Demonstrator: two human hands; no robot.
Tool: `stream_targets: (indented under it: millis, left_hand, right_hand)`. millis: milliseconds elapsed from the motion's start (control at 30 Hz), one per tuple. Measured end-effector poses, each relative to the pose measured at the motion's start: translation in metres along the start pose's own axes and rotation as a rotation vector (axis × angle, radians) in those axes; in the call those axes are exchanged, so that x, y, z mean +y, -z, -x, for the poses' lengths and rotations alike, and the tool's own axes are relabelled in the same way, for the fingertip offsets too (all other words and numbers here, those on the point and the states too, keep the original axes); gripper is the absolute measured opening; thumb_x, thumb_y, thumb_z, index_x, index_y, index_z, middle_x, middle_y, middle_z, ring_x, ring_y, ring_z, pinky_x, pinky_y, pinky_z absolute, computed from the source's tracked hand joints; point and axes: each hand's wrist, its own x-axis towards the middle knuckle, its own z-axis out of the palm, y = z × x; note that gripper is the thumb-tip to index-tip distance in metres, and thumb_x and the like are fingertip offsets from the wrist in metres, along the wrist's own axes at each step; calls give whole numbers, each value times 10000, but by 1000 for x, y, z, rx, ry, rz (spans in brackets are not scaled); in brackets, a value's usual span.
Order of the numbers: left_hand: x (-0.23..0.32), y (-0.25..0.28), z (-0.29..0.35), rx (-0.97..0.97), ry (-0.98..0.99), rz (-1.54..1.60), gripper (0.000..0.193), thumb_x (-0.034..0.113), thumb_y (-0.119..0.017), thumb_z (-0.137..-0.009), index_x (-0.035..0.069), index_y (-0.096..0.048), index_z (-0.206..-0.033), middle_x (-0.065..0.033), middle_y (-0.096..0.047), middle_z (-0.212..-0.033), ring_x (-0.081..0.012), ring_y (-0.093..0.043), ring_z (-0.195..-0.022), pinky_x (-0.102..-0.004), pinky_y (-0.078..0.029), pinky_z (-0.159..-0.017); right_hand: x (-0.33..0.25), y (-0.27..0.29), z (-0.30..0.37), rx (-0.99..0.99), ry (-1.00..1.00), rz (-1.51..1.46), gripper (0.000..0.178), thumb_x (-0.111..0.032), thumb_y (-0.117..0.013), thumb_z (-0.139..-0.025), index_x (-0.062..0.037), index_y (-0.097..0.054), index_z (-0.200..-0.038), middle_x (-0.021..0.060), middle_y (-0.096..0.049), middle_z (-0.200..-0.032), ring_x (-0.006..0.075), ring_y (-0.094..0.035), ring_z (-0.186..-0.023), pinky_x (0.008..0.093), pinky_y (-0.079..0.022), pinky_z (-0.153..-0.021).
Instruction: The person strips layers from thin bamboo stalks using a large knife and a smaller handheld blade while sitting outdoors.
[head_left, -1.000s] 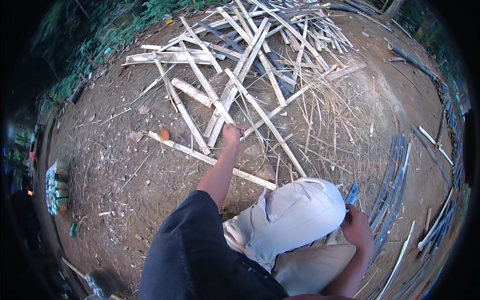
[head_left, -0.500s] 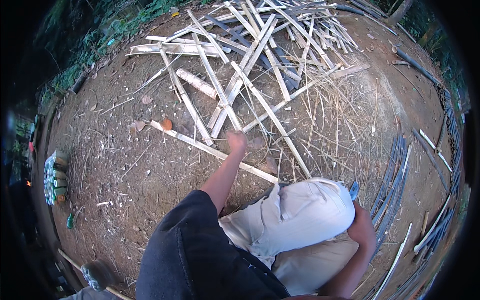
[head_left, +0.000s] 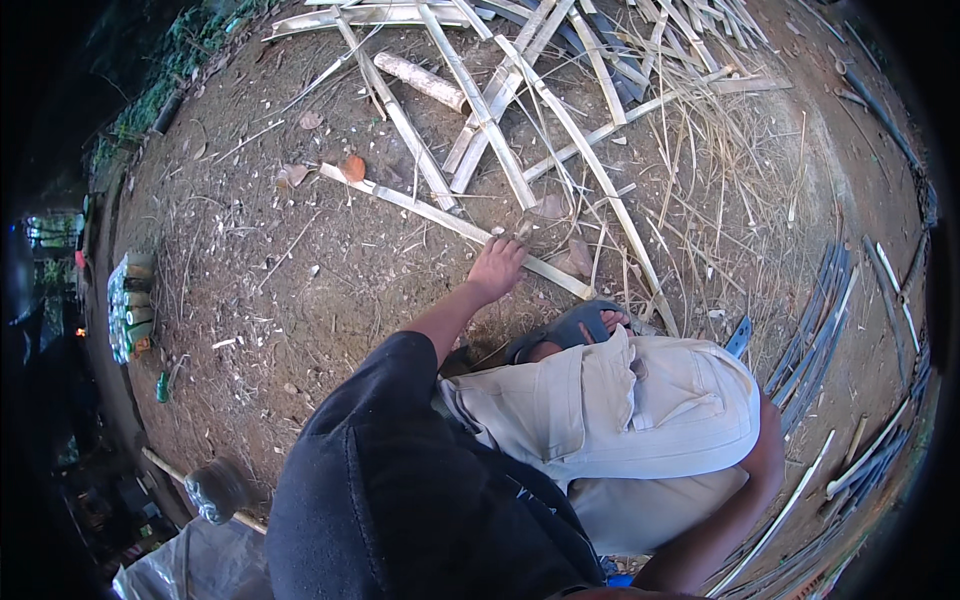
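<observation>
My left hand reaches forward and down to the ground. Its fingers curl over a pale split bamboo strip that lies slantwise in front of my feet. Just beyond it is the near end of another bamboo strip, which leans back toward the pile. My right hand is down beside my bent knee; the knee hides its fingers. A flat blue piece sticks out past the knee, near that hand; whether the hand holds it is hidden.
More bamboo strips lie crossed in a pile ahead, with a short pale log and dry shavings. Dark thin strips are bundled at right. My sandalled foot is close to the strip's end. Bottles stand at far left.
My left hand has left the near end of one bamboo strip and come onto the strip lying closer to me. The view has shifted, and my sandalled foot now shows.
</observation>
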Motion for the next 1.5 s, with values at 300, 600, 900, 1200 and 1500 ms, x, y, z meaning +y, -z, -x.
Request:
stream_targets:
  millis: [300,600,900,1200,1500]
  left_hand:
    - [-16,17,-26,-128,-141,-282,368,229,-582,-891,125,-581,-1243,-101,-528,-1338,-269,-487,-1259,-429,-390,-1010]
    - [-20,63,-27,-88,-157,-157,491,76,-561,-829,116,-466,-1309,-158,-624,-1069,-321,-642,-986,-468,-415,-969]
    - [36,198,-58,249,-16,250,138,27,-497,-864,47,-428,-983,-161,-545,-688,-272,-545,-478,-419,-415,-403]
    - [64,357,-166,667,-236,1202,179,222,-477,-1031,51,-503,-1077,23,-474,-740,-84,-442,-580,-241,-393,-521]
    - [171,458,-212,593,-696,1811,145,201,-465,-1035,63,-500,-1065,-32,-478,-767,-131,-457,-655,-252,-412,-611]
  right_hand:
    - [0,0,3,0,-8,1,593,-174,-805,-635,36,-608,-1154,248,-692,-982,384,-678,-986,413,-539,-811]
    - [-8,7,4,19,-68,-26,557,-164,-788,-651,31,-613,-1142,241,-694,-994,380,-679,-997,414,-531,-812]
    - [-18,7,2,37,-93,-110,523,-132,-786,-668,28,-615,-1135,232,-699,-979,335,-697,-960,391,-527,-795]
    - [0,6,-3,80,-137,63,333,-35,-664,-783,6,-634,-1111,195,-699,-829,309,-706,-808,394,-525,-720]
    - [4,11,-23,368,-206,19,498,-297,-707,-856,-33,-559,-1252,217,-647,-1036,362,-634,-989,439,-496,-865]
